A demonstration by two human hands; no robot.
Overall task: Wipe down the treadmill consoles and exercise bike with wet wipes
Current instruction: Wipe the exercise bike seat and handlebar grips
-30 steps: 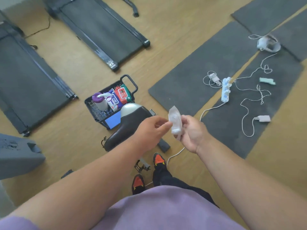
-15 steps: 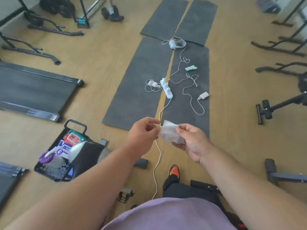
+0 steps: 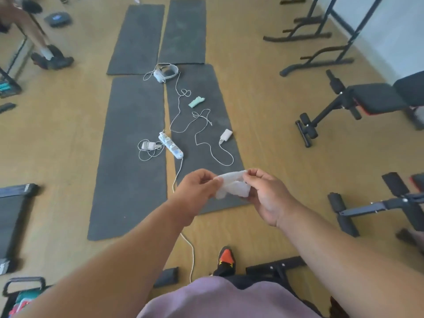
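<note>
A crumpled white wet wipe (image 3: 232, 185) is stretched between my two hands in front of my chest. My left hand (image 3: 195, 188) pinches its left end with thumb and fingertips. My right hand (image 3: 267, 193) pinches the right end, fingers curled round the cloth. A treadmill deck (image 3: 13, 216) shows only as a dark end at the left edge. The black basket (image 3: 21, 284) with wipe packs sits at the bottom left corner, mostly cut off. No console or bike saddle is in view.
Several grey floor mats (image 3: 133, 157) lie ahead with a white power strip (image 3: 171, 145), chargers and loose white cables on them; one cable (image 3: 190, 253) runs past my shoe (image 3: 226, 257). Black weight benches (image 3: 358, 104) and frames stand at right. Another person's feet (image 3: 51, 57) are at far left.
My view has swung right, away from the basket and bike saddle toward the mats and benches. My hands have pulled the wipe wider apart.
</note>
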